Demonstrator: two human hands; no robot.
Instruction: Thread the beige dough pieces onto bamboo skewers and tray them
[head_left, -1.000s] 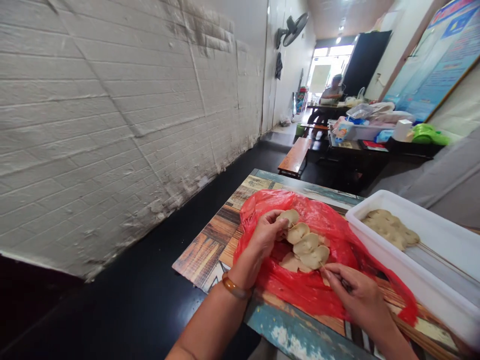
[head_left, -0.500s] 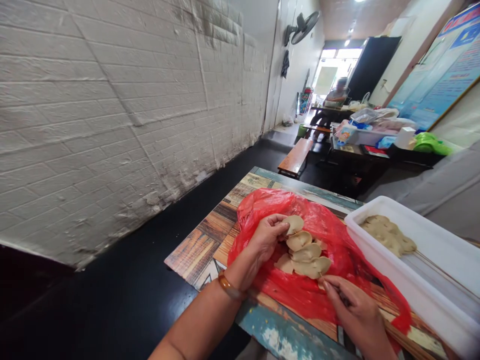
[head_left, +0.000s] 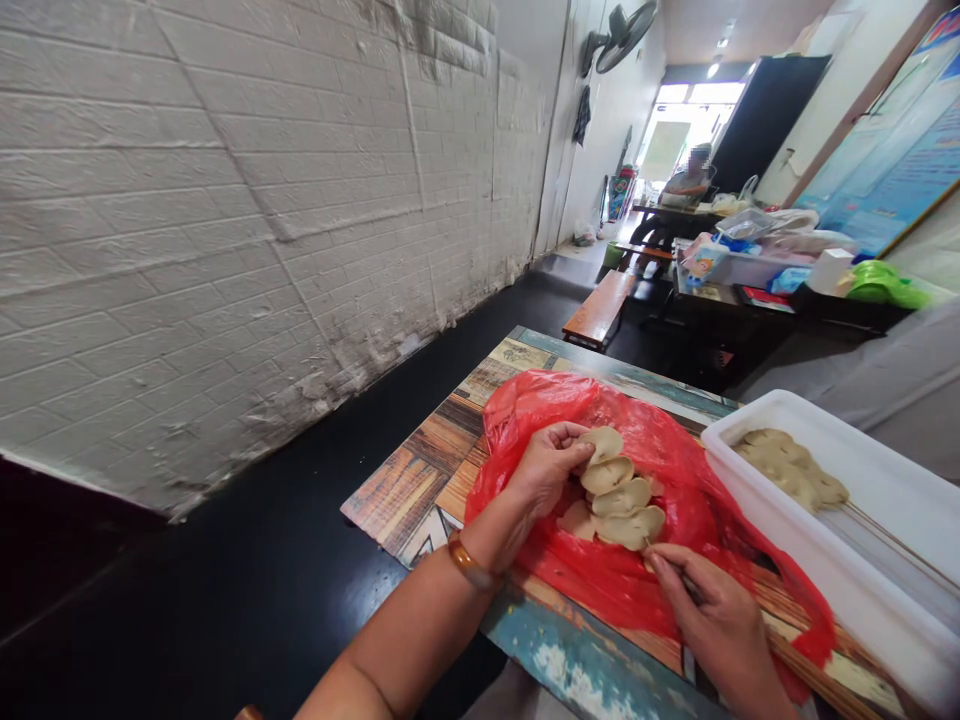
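Several thin, beige, oval slices (head_left: pixel 621 497) are threaded in an overlapping row on a thin skewer, mostly hidden by them. My left hand (head_left: pixel 551 465) pinches the topmost slice between thumb and fingers. At the lower end, my right hand (head_left: pixel 712 610) is closed on the skewer, close to the bottom slice. Beneath the row, more loose slices (head_left: pixel 577 520) lie on a spread red plastic bag (head_left: pixel 536 400). To the right, a white plastic tub (head_left: pixel 862 590) holds finished-looking skewered slices (head_left: pixel 791 470) with their sticks pointing toward the near right.
The bag lies on a wood-patterned table (head_left: pixel 409 490). A bundle of thin sticks (head_left: pixel 814 680) is by my right wrist. Beyond are a wooden bench (head_left: pixel 600 305), a cluttered table and a seated person (head_left: pixel 686 185). A white brick-patterned wall (head_left: pixel 300 220) runs along the left.
The view has shifted slightly, so everything sits a little further right. Both hands keep their hold on the slice and the skewer, with barely any movement between them.
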